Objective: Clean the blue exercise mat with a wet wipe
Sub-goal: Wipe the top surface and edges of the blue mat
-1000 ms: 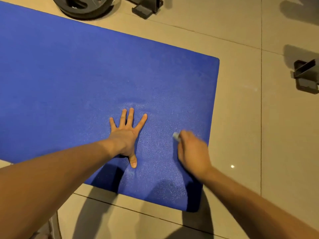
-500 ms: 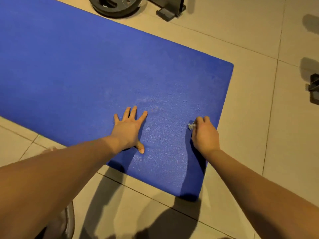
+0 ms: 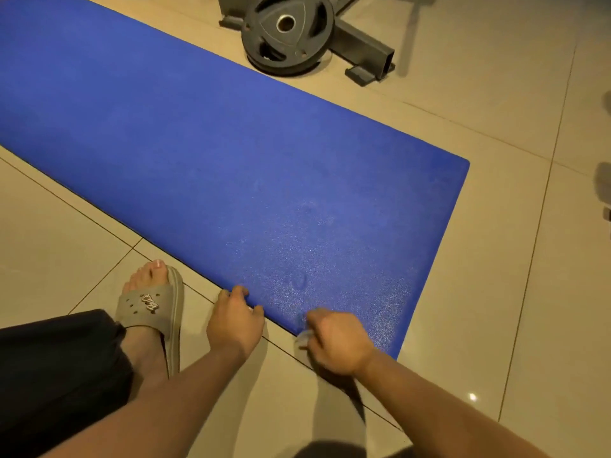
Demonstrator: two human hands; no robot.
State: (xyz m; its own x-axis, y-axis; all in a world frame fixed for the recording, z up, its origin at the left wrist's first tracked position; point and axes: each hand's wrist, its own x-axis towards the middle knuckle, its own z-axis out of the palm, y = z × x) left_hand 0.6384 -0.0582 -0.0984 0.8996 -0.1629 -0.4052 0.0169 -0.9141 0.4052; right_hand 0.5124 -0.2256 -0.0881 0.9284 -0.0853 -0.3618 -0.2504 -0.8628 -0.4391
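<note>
The blue exercise mat (image 3: 231,153) lies flat on the tiled floor, running from the upper left to the lower right, its near end speckled with damp sheen. My left hand (image 3: 234,320) rests at the mat's near long edge, fingers curled over the edge. My right hand (image 3: 337,342) sits at the same edge a little to the right, closed on a small crumpled wet wipe (image 3: 302,335) that pokes out at the fingers and touches the mat's border.
A black weight plate (image 3: 287,31) leans against a dark metal frame foot (image 3: 367,51) just beyond the mat's far edge. My left foot in a grey slipper (image 3: 153,307) stands on the beige tiles (image 3: 496,292) beside the mat.
Both hands have drawn back from the mat's surface to its near edge. My left hand, flat before, now curls over the edge. The view has pulled back and shifted.
</note>
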